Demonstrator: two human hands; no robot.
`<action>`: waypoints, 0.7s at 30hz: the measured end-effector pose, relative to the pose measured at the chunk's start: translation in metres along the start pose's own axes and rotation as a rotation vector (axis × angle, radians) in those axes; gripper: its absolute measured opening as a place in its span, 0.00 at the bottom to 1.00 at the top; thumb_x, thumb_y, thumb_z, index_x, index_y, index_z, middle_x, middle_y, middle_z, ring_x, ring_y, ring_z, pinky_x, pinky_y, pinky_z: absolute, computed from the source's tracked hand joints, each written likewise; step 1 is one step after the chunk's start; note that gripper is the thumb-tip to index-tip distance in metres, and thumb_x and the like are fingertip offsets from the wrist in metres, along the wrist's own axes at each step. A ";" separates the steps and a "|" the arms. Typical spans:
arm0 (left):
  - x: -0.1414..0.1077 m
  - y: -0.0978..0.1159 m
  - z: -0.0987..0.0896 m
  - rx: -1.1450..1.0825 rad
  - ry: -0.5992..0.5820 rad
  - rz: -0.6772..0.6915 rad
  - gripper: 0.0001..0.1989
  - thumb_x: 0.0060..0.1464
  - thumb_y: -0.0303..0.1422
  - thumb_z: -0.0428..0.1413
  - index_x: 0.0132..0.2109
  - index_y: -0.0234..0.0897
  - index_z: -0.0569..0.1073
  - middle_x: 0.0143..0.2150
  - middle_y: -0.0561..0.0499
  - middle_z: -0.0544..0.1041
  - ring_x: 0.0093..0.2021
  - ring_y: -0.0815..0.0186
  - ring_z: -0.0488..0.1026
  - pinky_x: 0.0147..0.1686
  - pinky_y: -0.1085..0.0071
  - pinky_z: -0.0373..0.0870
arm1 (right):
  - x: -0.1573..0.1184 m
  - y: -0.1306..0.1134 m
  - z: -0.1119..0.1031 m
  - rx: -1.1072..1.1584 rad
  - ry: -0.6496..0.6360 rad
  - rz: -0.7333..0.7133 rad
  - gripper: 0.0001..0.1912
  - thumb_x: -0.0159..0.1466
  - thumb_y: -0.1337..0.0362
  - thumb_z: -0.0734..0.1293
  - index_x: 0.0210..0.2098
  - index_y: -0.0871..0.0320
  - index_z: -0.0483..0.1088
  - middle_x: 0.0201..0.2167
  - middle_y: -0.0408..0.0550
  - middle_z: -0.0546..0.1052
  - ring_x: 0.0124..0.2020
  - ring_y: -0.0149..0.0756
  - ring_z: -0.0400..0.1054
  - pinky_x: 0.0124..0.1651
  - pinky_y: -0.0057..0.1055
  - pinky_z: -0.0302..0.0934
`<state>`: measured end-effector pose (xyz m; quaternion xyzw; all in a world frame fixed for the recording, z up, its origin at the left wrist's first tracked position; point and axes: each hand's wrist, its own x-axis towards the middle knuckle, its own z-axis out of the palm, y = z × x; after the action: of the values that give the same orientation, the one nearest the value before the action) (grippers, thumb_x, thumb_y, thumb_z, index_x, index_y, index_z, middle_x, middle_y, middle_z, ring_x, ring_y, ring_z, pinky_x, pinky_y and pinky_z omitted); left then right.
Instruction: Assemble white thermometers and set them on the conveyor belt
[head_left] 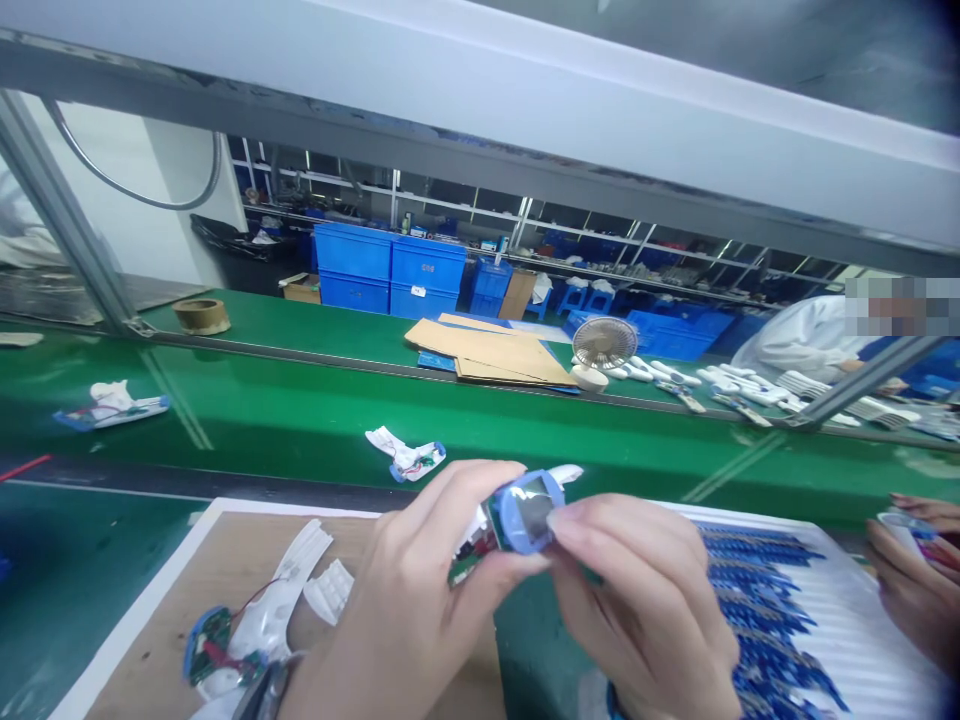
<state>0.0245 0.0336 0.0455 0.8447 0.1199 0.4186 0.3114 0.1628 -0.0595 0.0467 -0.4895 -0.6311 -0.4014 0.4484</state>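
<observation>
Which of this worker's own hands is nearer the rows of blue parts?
Right. The right hand appears just beside the blue parts; the left hand, holding the blue-rimmed piece, is farther away, on the right hand's other side.

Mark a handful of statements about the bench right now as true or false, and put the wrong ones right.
1. The left hand and the right hand both touch the blue-framed part with a dark rectangular screen. True.
2. The round brown tape roll lies on the flat brown board. False: it sits on the green surface beyond.
3. The round wire-caged fan stands right of the flat tan cardboard sheets. True.
4. The rows of small blue parts lie left of both hands. False: they lie to the right, on the white ribbed tray.
</observation>
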 end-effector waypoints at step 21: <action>0.004 0.007 0.000 -0.098 -0.004 0.060 0.19 0.72 0.36 0.35 0.63 0.41 0.61 0.60 0.49 0.70 0.61 0.70 0.66 0.60 0.78 0.63 | 0.003 -0.017 -0.002 -0.142 0.049 -0.016 0.08 0.62 0.80 0.68 0.34 0.64 0.74 0.38 0.42 0.76 0.44 0.29 0.74 0.48 0.27 0.71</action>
<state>0.0264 0.0306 0.0526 0.8323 0.0733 0.4316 0.3399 0.1458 -0.0639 0.0492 -0.5049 -0.5940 -0.4605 0.4245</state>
